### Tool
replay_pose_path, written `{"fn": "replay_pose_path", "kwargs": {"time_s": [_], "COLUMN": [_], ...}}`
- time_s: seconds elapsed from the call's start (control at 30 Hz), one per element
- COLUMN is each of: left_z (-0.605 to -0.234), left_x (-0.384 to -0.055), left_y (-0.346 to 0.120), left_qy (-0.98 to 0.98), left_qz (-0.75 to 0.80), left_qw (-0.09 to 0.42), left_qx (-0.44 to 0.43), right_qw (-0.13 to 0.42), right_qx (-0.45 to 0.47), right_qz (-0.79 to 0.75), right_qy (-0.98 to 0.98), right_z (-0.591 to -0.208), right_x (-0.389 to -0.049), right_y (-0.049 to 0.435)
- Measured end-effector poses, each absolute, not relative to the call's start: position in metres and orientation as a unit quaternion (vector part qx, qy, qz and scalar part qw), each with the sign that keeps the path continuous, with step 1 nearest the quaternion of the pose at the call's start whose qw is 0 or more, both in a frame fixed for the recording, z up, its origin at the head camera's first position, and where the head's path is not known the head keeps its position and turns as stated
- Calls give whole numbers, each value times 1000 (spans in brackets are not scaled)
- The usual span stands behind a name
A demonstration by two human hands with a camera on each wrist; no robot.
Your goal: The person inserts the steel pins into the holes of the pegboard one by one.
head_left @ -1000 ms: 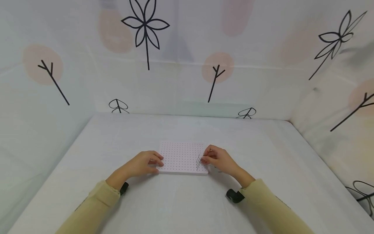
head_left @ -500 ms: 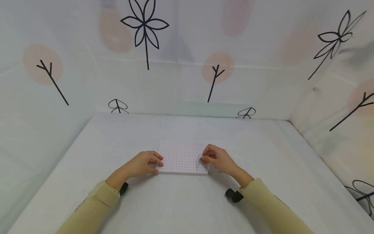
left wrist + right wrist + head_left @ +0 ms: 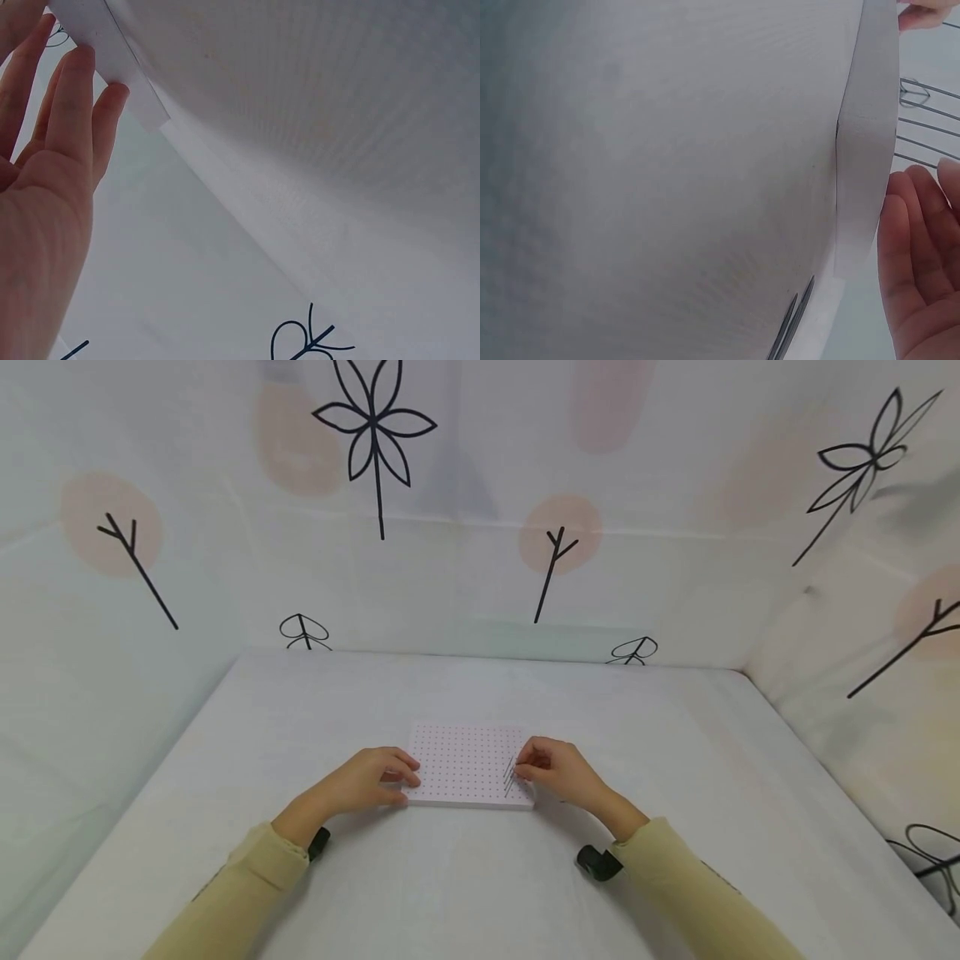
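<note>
A white board (image 3: 465,768) with rows of small holes lies flat on the table. Several thin metal rods (image 3: 511,775) rise from its right side, slanting in the head view. My left hand (image 3: 365,781) rests at the board's left edge; the left wrist view shows its fingertips (image 3: 112,94) against the board's side wall. With thumb and forefinger my right hand (image 3: 566,774) pinches one of the rods above the right edge. Its other fingers (image 3: 900,232) lie beside the board's side in the right wrist view, where the pinching tips fall outside the frame.
Two loose pointed metal rods (image 3: 791,319) lie on the table beside the board, partly hidden by the right hand in the head view. The white-covered table (image 3: 450,893) meets a cloth backdrop (image 3: 465,577) with plant drawings behind and at both sides.
My right hand has come down slightly at the rods, its fingertips lower over the board. The left hand and the board stay where they were.
</note>
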State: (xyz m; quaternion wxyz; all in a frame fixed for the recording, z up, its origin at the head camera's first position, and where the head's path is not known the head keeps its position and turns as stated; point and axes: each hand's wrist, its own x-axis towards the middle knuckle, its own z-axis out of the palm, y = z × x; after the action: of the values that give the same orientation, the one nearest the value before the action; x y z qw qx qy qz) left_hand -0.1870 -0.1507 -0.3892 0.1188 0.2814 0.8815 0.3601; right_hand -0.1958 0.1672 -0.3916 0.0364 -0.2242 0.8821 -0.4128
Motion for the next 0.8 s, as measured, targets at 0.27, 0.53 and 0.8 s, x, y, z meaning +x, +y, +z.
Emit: {"fn": "replay_pose_path", "kwargs": {"time_s": [0.27,0.53,0.8], "left_z": [-390,-390,-391], "left_x": [-188,-187,-188], "left_y": [-150,-150,-151], "left_qy": [884,882,881], "left_qz": [356,358,361], "left_qw": [118,122,119], "left_qx": [279,279,282], "right_qw": [35,34,37], "right_qx": [-226,-221,-203], "right_qz": [-405,-391,-394], "right_qy": [885,893,896], "right_z": [-391,-392,-391], "right_x": [-195,-195,-191], "right_y": [167,177,188]}}
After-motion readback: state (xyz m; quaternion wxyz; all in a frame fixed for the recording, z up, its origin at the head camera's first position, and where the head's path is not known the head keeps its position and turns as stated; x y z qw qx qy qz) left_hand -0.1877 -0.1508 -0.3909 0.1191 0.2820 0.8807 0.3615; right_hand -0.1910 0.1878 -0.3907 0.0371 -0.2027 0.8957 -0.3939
